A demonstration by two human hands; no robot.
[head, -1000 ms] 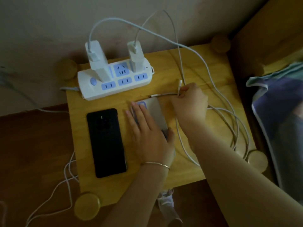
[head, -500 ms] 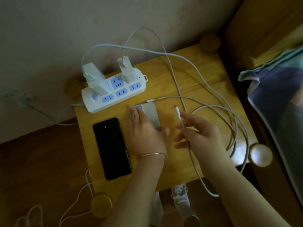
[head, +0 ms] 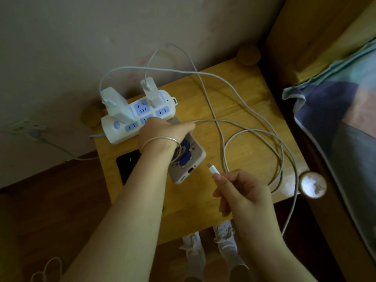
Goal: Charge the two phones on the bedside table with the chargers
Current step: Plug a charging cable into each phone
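A phone in a grey cartoon case (head: 188, 159) is tilted up off the wooden bedside table (head: 250, 110), its port end toward me. My left hand (head: 162, 131) grips its far end. My right hand (head: 242, 190) pinches a white cable plug (head: 212, 169), whose tip sits a little right of the phone's port, apart from it. A black phone (head: 127, 163) lies flat at the left, partly hidden by my left forearm. Two white chargers (head: 117, 104) (head: 151, 92) stand in the white power strip (head: 130, 124), and their cables (head: 252, 131) loop over the table's right side.
The wall runs behind the table. A bed with blue-grey bedding (head: 341, 123) borders the right. Round wooden knobs (head: 313, 185) mark the table corners. My white shoes (head: 224, 239) and a loose cable (head: 46, 267) are on the dark floor below.
My left hand has lifted and turned the cased phone so its port end faces me. My right hand has drawn the plug back toward me, beside that end.
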